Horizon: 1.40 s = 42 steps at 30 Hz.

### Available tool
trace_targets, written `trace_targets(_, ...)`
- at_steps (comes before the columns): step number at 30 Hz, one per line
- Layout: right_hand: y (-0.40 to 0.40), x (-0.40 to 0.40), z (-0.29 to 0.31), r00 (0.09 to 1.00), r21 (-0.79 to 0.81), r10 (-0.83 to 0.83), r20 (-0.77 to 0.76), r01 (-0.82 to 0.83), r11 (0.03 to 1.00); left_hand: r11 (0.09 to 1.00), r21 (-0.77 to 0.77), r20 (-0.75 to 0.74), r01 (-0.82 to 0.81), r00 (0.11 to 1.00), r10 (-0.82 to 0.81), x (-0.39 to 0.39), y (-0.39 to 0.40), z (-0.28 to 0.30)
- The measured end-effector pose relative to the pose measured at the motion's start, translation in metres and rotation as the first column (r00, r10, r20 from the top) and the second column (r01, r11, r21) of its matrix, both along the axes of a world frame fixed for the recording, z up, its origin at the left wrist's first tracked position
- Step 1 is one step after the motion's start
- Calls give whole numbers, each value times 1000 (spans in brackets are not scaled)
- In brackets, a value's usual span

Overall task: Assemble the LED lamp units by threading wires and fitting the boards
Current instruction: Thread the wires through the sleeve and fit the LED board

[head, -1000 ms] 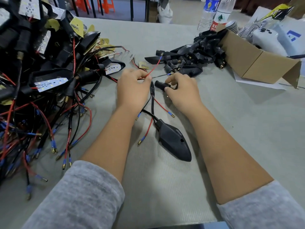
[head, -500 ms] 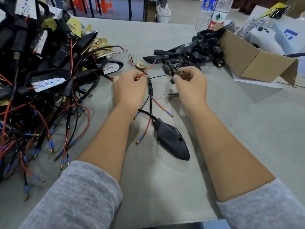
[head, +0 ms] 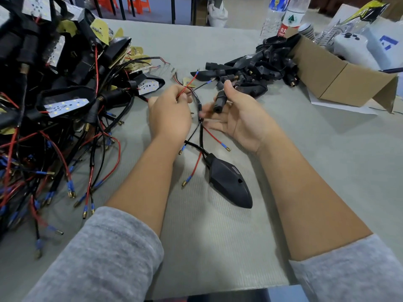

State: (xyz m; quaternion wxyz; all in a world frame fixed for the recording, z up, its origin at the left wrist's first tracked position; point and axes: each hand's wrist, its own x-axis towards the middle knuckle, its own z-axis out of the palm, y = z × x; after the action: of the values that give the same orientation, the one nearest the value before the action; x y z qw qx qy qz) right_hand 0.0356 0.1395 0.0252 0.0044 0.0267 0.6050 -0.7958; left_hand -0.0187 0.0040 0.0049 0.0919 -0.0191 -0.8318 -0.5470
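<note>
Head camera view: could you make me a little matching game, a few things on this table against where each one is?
Things:
1. short black tubular stem piece
2. thin red and black wires
3. black teardrop-shaped lamp housing
4. brown cardboard box

Places:
A. lying on the grey table between the forearms
B. at the table's far right
C. pinched in the left hand
D. held in the right hand

Pairs: 1-D, 2-C, 3-A, 4-B
</note>
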Motion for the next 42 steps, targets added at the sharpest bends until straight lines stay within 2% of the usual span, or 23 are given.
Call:
trace_targets(4,4,-8,-6,951,9,-300,-83,301,954,999,-50,-25,-17,1000,15,3,2,0)
trace_targets(7,12,-8,-9,910,-91,-406,-85,399,912,995,-100,-56,-7,998,1,5,4,4)
trace_targets(10,13,-9,-10,915,-175,-398,-66,382,907,994,-106,-45,12,999,-17,7,4,4)
trace_targets(15,11,-10,-11,921,-261,-384,-69,355,898,1000,12,10,23,1000,-23,11,4,8)
trace_targets(22,11,-8,-10,937,-315,-346,-58,311,897,996,6,20,92,996,-92,8,2,5)
trace_targets(32,13,-7,-9,937,-294,-349,-33,325,899,977,91,-116,191,977,-180,9,3,3)
trace_targets(37,14,-7,-8,950,-289,-311,-34,288,913,977,53,-134,205,971,-196,8,3,1)
trace_targets(42,15,-7,-9,951,-289,-309,-27,288,913,970,109,-121,218,971,-205,9,3,2)
